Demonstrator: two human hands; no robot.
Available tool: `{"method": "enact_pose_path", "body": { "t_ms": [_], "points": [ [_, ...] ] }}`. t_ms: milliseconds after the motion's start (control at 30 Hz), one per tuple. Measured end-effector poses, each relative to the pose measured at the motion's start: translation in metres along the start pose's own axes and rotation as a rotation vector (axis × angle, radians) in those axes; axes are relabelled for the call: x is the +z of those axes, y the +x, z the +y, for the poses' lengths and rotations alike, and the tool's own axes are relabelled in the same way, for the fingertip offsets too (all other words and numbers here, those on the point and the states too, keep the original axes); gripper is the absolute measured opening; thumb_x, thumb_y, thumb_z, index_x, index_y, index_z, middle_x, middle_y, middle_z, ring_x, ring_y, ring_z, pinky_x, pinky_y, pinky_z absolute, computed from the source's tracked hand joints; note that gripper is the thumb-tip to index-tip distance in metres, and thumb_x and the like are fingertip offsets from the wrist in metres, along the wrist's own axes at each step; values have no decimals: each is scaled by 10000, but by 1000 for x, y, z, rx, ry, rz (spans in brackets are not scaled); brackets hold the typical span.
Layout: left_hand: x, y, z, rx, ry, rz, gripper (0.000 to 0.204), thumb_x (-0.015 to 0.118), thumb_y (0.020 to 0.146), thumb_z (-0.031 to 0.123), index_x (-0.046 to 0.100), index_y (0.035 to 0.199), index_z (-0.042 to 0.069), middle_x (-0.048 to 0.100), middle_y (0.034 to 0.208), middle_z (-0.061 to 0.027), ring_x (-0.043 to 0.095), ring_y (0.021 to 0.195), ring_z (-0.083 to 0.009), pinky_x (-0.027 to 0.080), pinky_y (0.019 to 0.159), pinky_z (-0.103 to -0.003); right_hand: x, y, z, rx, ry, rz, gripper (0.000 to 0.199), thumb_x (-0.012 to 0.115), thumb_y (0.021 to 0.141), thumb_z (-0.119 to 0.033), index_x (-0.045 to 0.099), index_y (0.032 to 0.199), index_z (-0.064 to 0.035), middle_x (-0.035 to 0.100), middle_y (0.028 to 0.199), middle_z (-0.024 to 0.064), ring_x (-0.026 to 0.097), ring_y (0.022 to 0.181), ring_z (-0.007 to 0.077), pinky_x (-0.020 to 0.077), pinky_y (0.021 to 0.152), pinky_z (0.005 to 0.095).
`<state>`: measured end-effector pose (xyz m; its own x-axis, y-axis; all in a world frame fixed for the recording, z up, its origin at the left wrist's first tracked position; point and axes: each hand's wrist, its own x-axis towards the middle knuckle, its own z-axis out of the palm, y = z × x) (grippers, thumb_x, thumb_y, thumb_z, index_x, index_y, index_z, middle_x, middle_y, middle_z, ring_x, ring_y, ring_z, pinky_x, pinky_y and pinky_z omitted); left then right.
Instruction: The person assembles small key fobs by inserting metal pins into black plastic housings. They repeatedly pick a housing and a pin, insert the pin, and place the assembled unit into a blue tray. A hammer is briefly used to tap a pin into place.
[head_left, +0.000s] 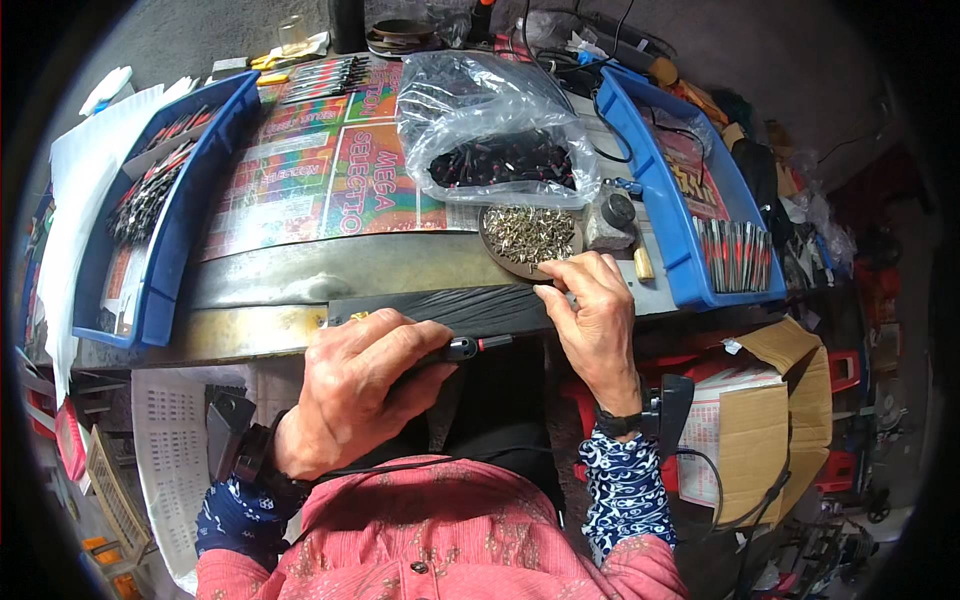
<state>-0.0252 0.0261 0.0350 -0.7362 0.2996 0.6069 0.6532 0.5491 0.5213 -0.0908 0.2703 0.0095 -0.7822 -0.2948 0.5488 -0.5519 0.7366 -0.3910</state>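
My left hand [375, 370] is wrapped round a black handheld piece, of a kind I cannot tell. Its rounded dark end [463, 347] sticks out past the thumb, with a thin red-and-black tip pointing right. My right hand [592, 300] has thumb and forefinger closed together at the near rim of a round dish [492, 250]; what they pinch, if anything, is too small to make out. Small shiny metal parts [530, 235] are heaped in that dish. Under and between the hands runs a dark, scored wooden block [480, 308] along the bench's near edge.
Behind the dish lies a clear plastic bag [480, 95] holding many small black pieces [500, 160]. Blue trays stand left [170, 265] and right [685, 250], both with bundled slim black-and-red pieces. A stone-like block [608, 225] sits beside the dish. A cardboard box [775, 440] is lower right.
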Motion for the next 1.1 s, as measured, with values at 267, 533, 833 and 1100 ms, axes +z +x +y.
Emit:
{"method": "enact_pose_path", "body": {
  "t_ms": [267, 533, 833, 1100],
  "points": [
    [-1, 7, 1, 19, 54, 26, 282, 786, 684, 46, 689, 949, 43, 620, 729, -68, 581, 562, -199, 444, 502, -308, 13, 0, 2, -41, -138, 5, 244, 756, 746, -54, 683, 978, -27, 595, 908, 102, 557, 870, 302, 485, 730, 400],
    [1, 8, 0, 46, 79, 35, 285, 790, 685, 51, 687, 950, 32, 627, 746, -87, 617, 608, -237, 470, 528, -334, 17, 1, -4, -59, -235, -24, 249, 767, 725, -20, 689, 961, -35, 572, 884, 91, 557, 846, 285, 483, 692, 398],
    [-1, 5, 0, 55, 104, 28, 283, 792, 696, 73, 688, 955, 34, 639, 771, -93, 633, 630, -249, 480, 537, -336, 19, 5, -3, -131, -186, 23, 126, 715, 745, 7, 638, 832, -42, 544, 811, 74, 552, 827, 278, 492, 676, 383],
    [-4, 2, 0, 76, 160, 49, 289, 791, 700, 79, 686, 967, 38, 649, 784, -92, 634, 629, -239, 482, 541, -333, 16, 9, 0, -35, -53, -36, 93, 687, 764, 6, 646, 832, -42, 584, 827, 96, 555, 844, 303, 475, 734, 404]
  ]
}}
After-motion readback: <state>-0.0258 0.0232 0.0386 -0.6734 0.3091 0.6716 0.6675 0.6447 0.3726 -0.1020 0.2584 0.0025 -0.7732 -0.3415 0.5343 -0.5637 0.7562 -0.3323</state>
